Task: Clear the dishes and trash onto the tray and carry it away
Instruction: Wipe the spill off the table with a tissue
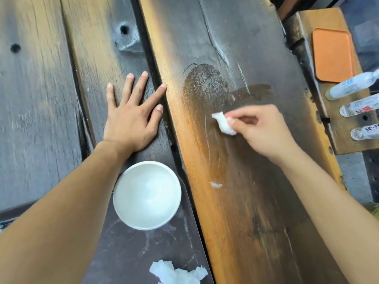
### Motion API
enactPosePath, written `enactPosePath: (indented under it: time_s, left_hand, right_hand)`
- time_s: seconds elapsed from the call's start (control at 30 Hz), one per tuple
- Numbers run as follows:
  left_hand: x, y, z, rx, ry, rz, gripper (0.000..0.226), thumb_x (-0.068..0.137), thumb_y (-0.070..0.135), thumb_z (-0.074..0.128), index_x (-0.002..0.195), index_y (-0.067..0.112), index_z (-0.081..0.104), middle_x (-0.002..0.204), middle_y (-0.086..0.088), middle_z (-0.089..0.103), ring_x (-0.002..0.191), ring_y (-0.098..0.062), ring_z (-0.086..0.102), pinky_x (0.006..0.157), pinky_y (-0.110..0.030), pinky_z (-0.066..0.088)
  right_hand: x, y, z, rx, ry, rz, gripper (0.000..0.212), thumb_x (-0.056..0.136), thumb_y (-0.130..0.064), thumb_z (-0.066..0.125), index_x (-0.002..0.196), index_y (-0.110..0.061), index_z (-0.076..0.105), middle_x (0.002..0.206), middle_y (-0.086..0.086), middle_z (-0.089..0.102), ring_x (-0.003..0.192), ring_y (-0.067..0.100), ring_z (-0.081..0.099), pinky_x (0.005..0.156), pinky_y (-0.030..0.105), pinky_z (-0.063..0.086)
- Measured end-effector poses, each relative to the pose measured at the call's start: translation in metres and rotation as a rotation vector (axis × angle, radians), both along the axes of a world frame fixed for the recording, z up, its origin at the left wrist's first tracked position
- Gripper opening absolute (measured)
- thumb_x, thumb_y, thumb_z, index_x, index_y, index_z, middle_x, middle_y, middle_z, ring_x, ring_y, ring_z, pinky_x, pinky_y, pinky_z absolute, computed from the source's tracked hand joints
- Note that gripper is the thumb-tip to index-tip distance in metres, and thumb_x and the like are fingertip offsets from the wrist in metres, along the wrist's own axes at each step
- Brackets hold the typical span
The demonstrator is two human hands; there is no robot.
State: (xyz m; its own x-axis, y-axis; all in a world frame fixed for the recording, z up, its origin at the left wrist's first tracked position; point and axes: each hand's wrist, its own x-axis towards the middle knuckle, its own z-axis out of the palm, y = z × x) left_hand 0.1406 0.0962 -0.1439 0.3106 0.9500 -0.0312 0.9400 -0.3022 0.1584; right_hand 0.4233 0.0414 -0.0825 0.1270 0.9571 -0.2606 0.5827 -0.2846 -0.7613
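A dark tray (127, 249) lies at the near edge of the wooden table (235, 37). On it stand a white bowl (146, 195) and, nearer to me, a crumpled white tissue (176, 273). My left hand (133, 117) rests flat on a plank just beyond the bowl, fingers spread, holding nothing. My right hand (264, 132) pinches a small wad of white tissue (224, 125) against the wide orange-brown plank, beside a wet smear (207, 87). A small white scrap (215, 185) lies on that plank below the wad.
A lower wooden bench (328, 19) stands at the right with an orange tray (333, 55) on it. Three clear bottles (352, 87) (361, 107) (367, 132) lie across the bench. Gaps run between the table planks.
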Motion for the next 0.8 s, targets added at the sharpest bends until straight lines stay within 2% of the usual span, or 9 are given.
enactPosePath:
  time_s: [0.1,0.2,0.27,0.37,0.43,0.5,0.6,0.67,0.8]
  left_hand:
    - [0.0,0.001,-0.001,0.0,-0.006,0.0,0.052,0.103,0.047,0.025,0.155,0.044,0.022,0.168,-0.003,0.014,0.154,-0.03,0.007,0.117,-0.066,0.003]
    - [-0.001,0.001,-0.002,0.003,-0.003,0.002,0.052,0.103,0.047,0.025,0.155,0.044,0.022,0.168,-0.002,0.014,0.154,-0.029,0.007,0.117,-0.066,0.003]
    - [0.0,0.001,-0.001,0.0,-0.003,0.001,0.053,0.103,0.048,0.024,0.155,0.044,0.022,0.168,-0.002,0.013,0.154,-0.029,0.006,0.117,-0.065,0.003]
    - [0.0,0.001,0.0,-0.003,0.0,0.001,0.053,0.103,0.048,0.024,0.155,0.044,0.022,0.168,-0.002,0.013,0.154,-0.029,0.006,0.117,-0.065,0.003]
    - [0.0,0.001,0.0,-0.007,0.0,0.001,0.053,0.103,0.048,0.024,0.155,0.044,0.022,0.168,-0.002,0.013,0.154,-0.03,0.006,0.117,-0.066,0.003]
    - [0.0,0.001,0.0,-0.011,0.003,-0.001,0.052,0.103,0.048,0.024,0.155,0.045,0.022,0.168,-0.002,0.013,0.154,-0.03,0.006,0.117,-0.066,0.002]
    - [-0.001,0.001,-0.002,-0.009,0.005,-0.001,0.052,0.103,0.048,0.024,0.155,0.045,0.022,0.168,-0.002,0.013,0.154,-0.03,0.006,0.117,-0.066,0.003]
    - [-0.001,0.001,-0.003,-0.007,0.007,-0.002,0.052,0.103,0.049,0.024,0.155,0.046,0.022,0.168,-0.002,0.013,0.154,-0.029,0.006,0.117,-0.066,0.003]
    - [-0.001,0.001,-0.003,-0.014,0.001,-0.001,0.053,0.102,0.049,0.023,0.155,0.046,0.022,0.168,-0.001,0.011,0.155,-0.029,0.004,0.118,-0.065,0.001]
  right_hand:
    - [-0.017,0.019,-0.007,0.059,-0.223,0.083,0.015,0.085,-0.019,0.07,0.096,-0.025,0.08,0.092,-0.006,0.073,0.083,0.009,0.069,0.089,0.025,0.051]
    - [-0.028,0.017,-0.01,0.13,-0.298,0.22,0.02,0.085,-0.013,0.068,0.1,-0.019,0.08,0.097,-0.001,0.072,0.087,0.017,0.068,0.09,0.035,0.052]
    - [-0.027,0.003,-0.004,0.124,-0.299,0.486,0.022,0.084,-0.009,0.068,0.1,-0.018,0.079,0.099,-0.003,0.073,0.091,0.016,0.068,0.09,0.033,0.051]
    - [-0.023,-0.02,0.008,-0.09,-0.233,0.822,0.021,0.085,-0.01,0.071,0.101,-0.021,0.08,0.101,-0.012,0.071,0.09,0.003,0.065,0.087,0.021,0.05]
    - [-0.017,-0.019,0.012,-0.128,-0.17,0.781,0.019,0.085,-0.012,0.073,0.099,-0.023,0.08,0.098,-0.014,0.071,0.087,0.002,0.067,0.083,0.02,0.052]
    - [-0.011,0.0,0.009,-0.003,-0.121,0.503,0.019,0.083,-0.013,0.075,0.096,-0.025,0.08,0.093,-0.011,0.074,0.086,0.005,0.069,0.083,0.02,0.053]
    - [-0.01,0.039,0.001,0.079,-0.187,0.146,0.017,0.085,-0.019,0.072,0.099,-0.025,0.08,0.092,-0.009,0.074,0.084,0.001,0.066,0.079,0.0,0.041]
    - [-0.018,0.049,-0.009,0.064,-0.234,0.155,0.017,0.086,-0.021,0.07,0.1,-0.024,0.08,0.094,-0.007,0.074,0.084,0.004,0.067,0.08,-0.001,0.04]
    - [-0.048,0.028,-0.012,0.112,-0.25,0.436,0.019,0.087,-0.017,0.07,0.104,-0.021,0.079,0.102,-0.003,0.072,0.089,0.013,0.067,0.092,0.029,0.052]
